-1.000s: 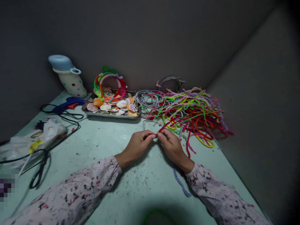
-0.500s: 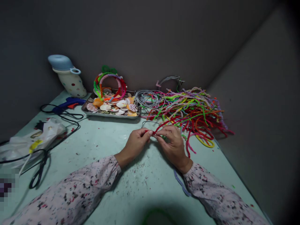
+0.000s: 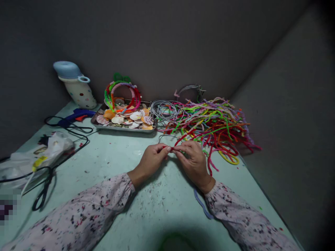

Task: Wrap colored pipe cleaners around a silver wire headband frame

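The left hand (image 3: 151, 164) and right hand (image 3: 193, 164) were together near the middle of the table (image 3: 157, 212), their fingertips pinched on a red pipe cleaner (image 3: 181, 138) and working it, a step that seemed to call for keeping that pinch steady. Its free length reached toward the heap of pipe cleaners (image 3: 214, 122) by the far edge, which crowded the right hand. A coil of grey wire (image 3: 163, 109) and a steel tray (image 3: 123, 129) of seashells lay beside the heap, with scissors (image 3: 43, 191) near the left edge.
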`<state>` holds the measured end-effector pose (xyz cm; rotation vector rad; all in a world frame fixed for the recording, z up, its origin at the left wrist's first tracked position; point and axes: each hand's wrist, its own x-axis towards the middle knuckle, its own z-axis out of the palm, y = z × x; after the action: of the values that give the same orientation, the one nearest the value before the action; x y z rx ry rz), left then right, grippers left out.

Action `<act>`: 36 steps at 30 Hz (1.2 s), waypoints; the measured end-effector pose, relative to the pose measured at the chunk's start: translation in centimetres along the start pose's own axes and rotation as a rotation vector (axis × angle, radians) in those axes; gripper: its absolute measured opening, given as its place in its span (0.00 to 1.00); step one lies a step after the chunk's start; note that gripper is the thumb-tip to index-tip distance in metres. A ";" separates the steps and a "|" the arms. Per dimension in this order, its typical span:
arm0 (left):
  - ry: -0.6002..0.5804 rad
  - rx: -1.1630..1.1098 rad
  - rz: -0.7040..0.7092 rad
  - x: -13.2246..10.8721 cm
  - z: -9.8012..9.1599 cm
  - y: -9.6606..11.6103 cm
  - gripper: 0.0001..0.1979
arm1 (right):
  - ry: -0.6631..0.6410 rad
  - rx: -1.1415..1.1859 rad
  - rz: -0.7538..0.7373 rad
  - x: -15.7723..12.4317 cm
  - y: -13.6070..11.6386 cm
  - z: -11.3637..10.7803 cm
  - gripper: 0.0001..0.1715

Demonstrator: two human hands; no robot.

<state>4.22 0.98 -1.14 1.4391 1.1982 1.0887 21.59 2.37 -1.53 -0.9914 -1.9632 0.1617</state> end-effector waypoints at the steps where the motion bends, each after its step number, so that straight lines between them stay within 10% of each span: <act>1: -0.001 0.004 0.003 0.0 0.0 -0.1 0.16 | -0.007 0.004 0.008 0.0 0.0 0.0 0.05; 36: -0.008 0.051 0.068 0.0 0.3 -0.6 0.14 | -0.181 0.142 0.136 0.0 0.2 0.5 0.05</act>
<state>4.42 0.98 -1.73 1.5319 1.1862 1.1045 21.36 2.66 -1.90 -1.0461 -2.0150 0.4759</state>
